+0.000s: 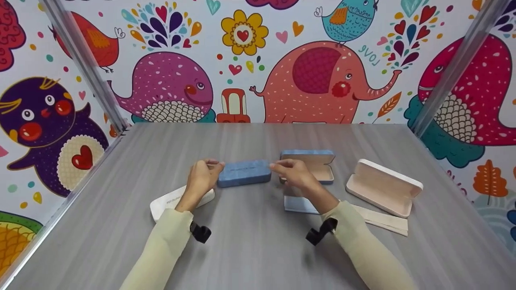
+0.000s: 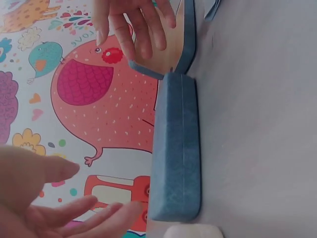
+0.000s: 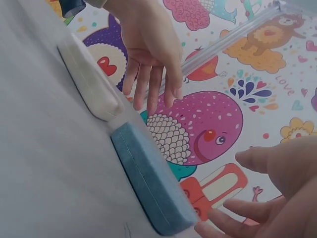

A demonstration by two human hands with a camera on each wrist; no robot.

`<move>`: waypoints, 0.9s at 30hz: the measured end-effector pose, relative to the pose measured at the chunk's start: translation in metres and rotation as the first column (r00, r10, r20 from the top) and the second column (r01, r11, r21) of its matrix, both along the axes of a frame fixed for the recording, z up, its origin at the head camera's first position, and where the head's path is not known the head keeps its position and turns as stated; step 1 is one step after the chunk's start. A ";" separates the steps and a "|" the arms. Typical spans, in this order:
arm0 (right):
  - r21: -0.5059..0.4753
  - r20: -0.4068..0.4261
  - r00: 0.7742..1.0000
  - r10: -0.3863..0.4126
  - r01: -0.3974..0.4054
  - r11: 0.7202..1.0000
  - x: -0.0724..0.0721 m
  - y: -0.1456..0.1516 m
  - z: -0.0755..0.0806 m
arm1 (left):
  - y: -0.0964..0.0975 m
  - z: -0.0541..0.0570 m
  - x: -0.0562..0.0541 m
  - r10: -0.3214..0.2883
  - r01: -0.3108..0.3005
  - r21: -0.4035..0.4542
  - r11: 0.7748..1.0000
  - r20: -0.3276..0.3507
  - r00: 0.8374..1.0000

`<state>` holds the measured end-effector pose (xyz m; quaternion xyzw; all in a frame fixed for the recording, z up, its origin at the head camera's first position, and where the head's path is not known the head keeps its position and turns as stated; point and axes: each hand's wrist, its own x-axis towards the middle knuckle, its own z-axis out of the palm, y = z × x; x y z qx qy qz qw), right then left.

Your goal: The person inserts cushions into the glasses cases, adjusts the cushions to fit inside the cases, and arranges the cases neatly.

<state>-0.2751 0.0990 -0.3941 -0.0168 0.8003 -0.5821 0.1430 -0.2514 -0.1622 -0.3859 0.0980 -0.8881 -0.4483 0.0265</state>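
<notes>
A blue glasses case [image 1: 244, 174] lies closed on the table, with small dark lettering on its lid. My left hand [image 1: 200, 178] hovers at its left end and my right hand [image 1: 297, 174] at its right end. Both wrist views show loose fingers around no object; the left hand [image 2: 64, 198] and right hand [image 3: 257, 193] appear slightly off the closed case [image 2: 176, 148]. Behind the right hand stands a second blue glasses case [image 1: 308, 154], lid up, partly hidden. Under the left forearm sits a closed white glasses case [image 1: 171, 201], partly covered.
On the right, a white glasses case [image 1: 383, 190] stands open with a beige lining. A light blue folded cloth [image 1: 300, 204] lies below the right hand, and a cream folded cloth [image 1: 383, 219] beside the right sleeve. A patterned wall [image 1: 250, 72] rises behind the grey table [image 1: 250, 249].
</notes>
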 end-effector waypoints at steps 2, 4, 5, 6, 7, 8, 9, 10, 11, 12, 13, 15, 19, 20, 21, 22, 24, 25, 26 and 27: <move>0.036 -0.035 0.999 -0.003 0.004 0.999 0.003 0.004 0.002 | 0.003 -0.002 0.004 0.005 -0.003 0.040 0.999 -0.039 0.999; 0.065 -0.065 0.998 -0.001 0.005 0.998 0.007 0.010 0.002 | 0.008 -0.004 0.008 0.004 0.002 0.076 0.997 -0.073 0.997; 0.075 -0.079 0.997 -0.003 0.009 0.997 0.009 0.012 0.003 | 0.010 -0.004 0.010 0.003 0.005 0.091 0.996 -0.087 0.996; 0.085 -0.092 0.996 -0.005 0.012 0.996 0.011 0.015 0.003 | 0.013 -0.005 0.012 0.000 0.011 0.102 0.995 -0.104 0.995; 0.096 -0.107 0.994 -0.004 0.015 0.995 0.013 0.018 0.003 | 0.015 -0.006 0.014 -0.004 0.017 0.113 0.993 -0.118 0.993; 0.109 -0.126 0.992 0.002 0.012 0.994 0.015 0.020 0.003 | 0.018 -0.007 0.016 -0.009 0.024 0.118 0.993 -0.131 0.991; 0.118 -0.141 0.990 0.003 0.014 0.993 0.017 0.023 0.003 | 0.020 -0.008 0.018 -0.011 0.028 0.124 0.992 -0.141 0.990; 0.134 -0.158 0.987 0.003 0.018 0.991 0.020 0.025 0.004 | 0.023 -0.008 0.020 -0.014 0.033 0.127 0.991 -0.151 0.988; 0.151 -0.173 0.985 0.003 0.023 0.988 0.022 0.027 0.004 | 0.025 -0.009 0.021 -0.017 0.039 0.128 0.991 -0.162 0.987; 0.169 -0.190 0.982 0.009 0.024 0.985 0.024 0.029 0.005 | 0.028 -0.010 0.023 -0.022 0.044 0.129 0.991 -0.172 0.985; 0.182 -0.205 0.979 0.012 0.026 0.983 0.026 0.031 0.005 | 0.030 -0.010 0.024 -0.027 0.052 0.131 0.990 -0.183 0.983; 0.192 -0.220 0.975 0.011 0.032 0.981 0.029 0.035 0.006 | 0.035 -0.011 0.026 -0.037 0.068 0.141 0.988 -0.209 0.977; 0.201 -0.238 0.971 0.011 0.038 0.979 0.035 0.047 0.007 | 0.045 -0.013 0.030 -0.066 0.112 0.163 0.980 -0.263 0.962; 0.203 -0.237 0.971 0.012 0.037 0.978 0.036 0.050 0.007 | 0.048 -0.014 0.031 -0.072 0.121 0.170 0.978 -0.269 0.960; 0.209 -0.231 0.973 0.011 0.039 0.977 0.038 0.053 0.008 | 0.050 -0.015 0.032 -0.080 0.130 0.174 0.976 -0.272 0.959; 0.216 -0.229 0.973 0.010 0.041 0.976 0.039 0.056 0.008 | 0.052 -0.016 0.033 -0.087 0.139 0.180 0.974 -0.270 0.959; 0.231 -0.225 0.974 0.010 0.043 0.972 0.042 0.062 0.008 | 0.057 -0.018 0.034 -0.103 0.155 0.188 0.970 -0.259 0.960; 0.241 -0.222 0.975 0.008 0.046 0.969 0.043 0.065 0.008 | 0.060 -0.019 0.034 -0.111 0.161 0.193 0.968 -0.248 0.962; 0.249 -0.220 0.975 0.007 0.049 0.967 0.045 0.068 0.008 | 0.062 -0.020 0.035 -0.119 0.168 0.198 0.966 -0.236 0.964; 0.257 -0.223 0.975 0.005 0.054 0.965 0.046 0.071 0.008 | 0.064 -0.022 0.036 -0.127 0.173 0.197 0.965 -0.228 0.965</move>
